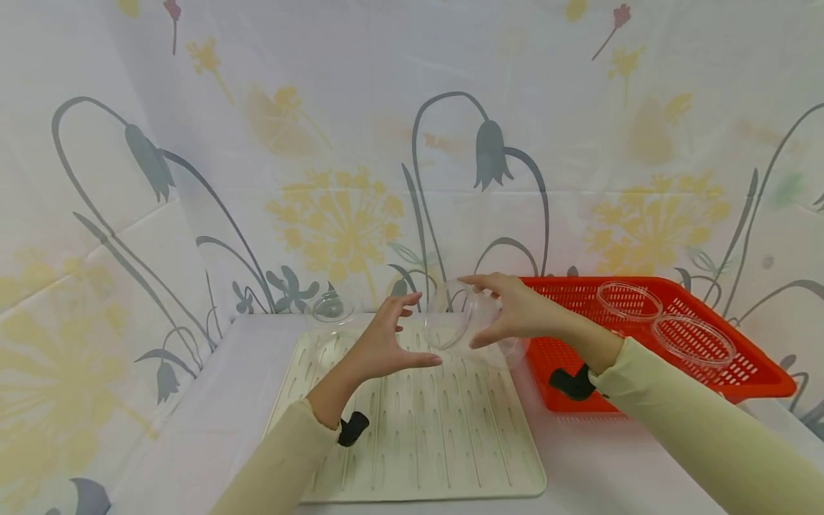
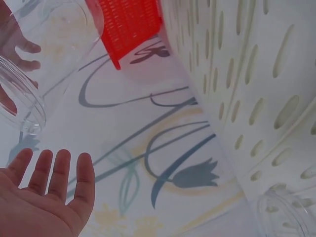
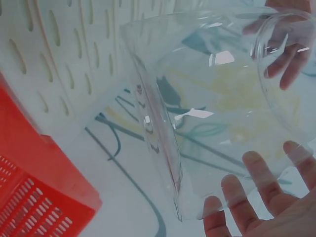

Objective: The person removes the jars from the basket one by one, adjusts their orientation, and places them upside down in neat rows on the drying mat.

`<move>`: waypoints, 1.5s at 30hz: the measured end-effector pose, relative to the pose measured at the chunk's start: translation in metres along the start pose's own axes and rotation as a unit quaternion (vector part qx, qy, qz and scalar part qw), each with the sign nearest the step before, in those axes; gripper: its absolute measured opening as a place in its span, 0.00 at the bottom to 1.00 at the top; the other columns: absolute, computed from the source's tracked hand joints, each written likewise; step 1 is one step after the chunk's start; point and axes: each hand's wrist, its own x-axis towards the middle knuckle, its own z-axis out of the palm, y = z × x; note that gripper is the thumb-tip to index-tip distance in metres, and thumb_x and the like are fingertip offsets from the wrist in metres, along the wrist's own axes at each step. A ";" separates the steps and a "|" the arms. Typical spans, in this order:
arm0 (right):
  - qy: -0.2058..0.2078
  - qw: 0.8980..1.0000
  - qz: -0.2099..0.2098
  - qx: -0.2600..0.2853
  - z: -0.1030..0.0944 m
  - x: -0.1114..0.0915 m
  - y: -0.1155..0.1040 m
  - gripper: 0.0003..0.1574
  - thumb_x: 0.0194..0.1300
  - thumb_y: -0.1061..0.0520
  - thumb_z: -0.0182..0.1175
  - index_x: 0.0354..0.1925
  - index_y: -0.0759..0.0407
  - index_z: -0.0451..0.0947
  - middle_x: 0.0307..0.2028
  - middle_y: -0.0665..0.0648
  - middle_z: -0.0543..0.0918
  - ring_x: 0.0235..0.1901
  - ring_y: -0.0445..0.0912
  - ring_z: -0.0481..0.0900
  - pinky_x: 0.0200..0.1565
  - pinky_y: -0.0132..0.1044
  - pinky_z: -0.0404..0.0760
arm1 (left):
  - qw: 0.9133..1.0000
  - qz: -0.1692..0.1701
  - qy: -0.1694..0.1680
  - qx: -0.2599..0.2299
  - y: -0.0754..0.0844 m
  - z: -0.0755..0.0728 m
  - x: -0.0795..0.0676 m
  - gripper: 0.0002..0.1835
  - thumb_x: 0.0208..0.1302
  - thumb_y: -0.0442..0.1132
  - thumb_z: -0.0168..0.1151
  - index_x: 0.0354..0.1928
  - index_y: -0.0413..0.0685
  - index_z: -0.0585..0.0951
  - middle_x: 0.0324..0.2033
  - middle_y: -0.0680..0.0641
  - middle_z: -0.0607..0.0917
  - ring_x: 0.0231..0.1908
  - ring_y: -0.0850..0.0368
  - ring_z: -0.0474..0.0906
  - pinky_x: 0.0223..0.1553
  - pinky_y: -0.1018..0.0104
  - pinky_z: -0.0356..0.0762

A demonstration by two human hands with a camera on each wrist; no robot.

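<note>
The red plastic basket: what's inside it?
Two clear round plastic pieces show inside the red plastic basket. The right arm's pale yellow sleeve hides part, so anything behind it can't be seen.

The container (image 3: 217, 89) is colourless. The basket (image 1: 543, 390) is red. The tray (image 1: 405, 481) is cream, patterned with elongated slots. The backdrop (image 1: 386, 107) shows grey and yellow flowers on white. Sleeves (image 1: 695, 429) are pale yellow-green.

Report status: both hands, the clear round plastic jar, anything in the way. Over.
Right hand grips jar, tilted. Left hand empty, apart from jar. Nothing seen between them; red perforated plastic basket right of jar.
</note>
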 end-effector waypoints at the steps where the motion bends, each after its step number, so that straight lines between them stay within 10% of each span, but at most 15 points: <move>1: -0.001 1.000 -0.001 -0.005 0.001 0.000 -0.001 0.55 0.42 0.48 0.76 0.67 0.52 0.62 0.58 0.63 0.69 0.54 0.59 0.65 0.42 0.51 0.78 | 1.000 0.000 -0.001 -0.001 0.000 0.000 0.001 0.52 0.43 0.50 0.76 0.69 0.50 0.57 0.64 0.45 0.61 0.59 0.49 0.62 0.55 0.50 0.66; 24: -0.022 0.998 -0.021 -0.052 0.008 0.001 -0.013 0.54 0.43 0.47 0.75 0.67 0.49 0.62 0.58 0.62 0.68 0.56 0.59 0.61 0.47 0.60 0.72 | 0.999 0.001 -0.041 0.008 0.010 -0.003 0.006 0.51 0.44 0.48 0.75 0.70 0.51 0.58 0.62 0.49 0.63 0.56 0.49 0.64 0.53 0.54 0.68; 45: 0.025 0.996 -0.022 0.078 0.009 -0.008 0.002 0.51 0.48 0.48 0.72 0.67 0.50 0.60 0.60 0.59 0.66 0.59 0.57 0.58 0.58 0.58 0.61 | 0.999 -0.005 -0.021 -0.025 0.005 -0.003 0.005 0.47 0.43 0.42 0.76 0.65 0.49 0.59 0.59 0.48 0.63 0.52 0.50 0.65 0.49 0.52 0.70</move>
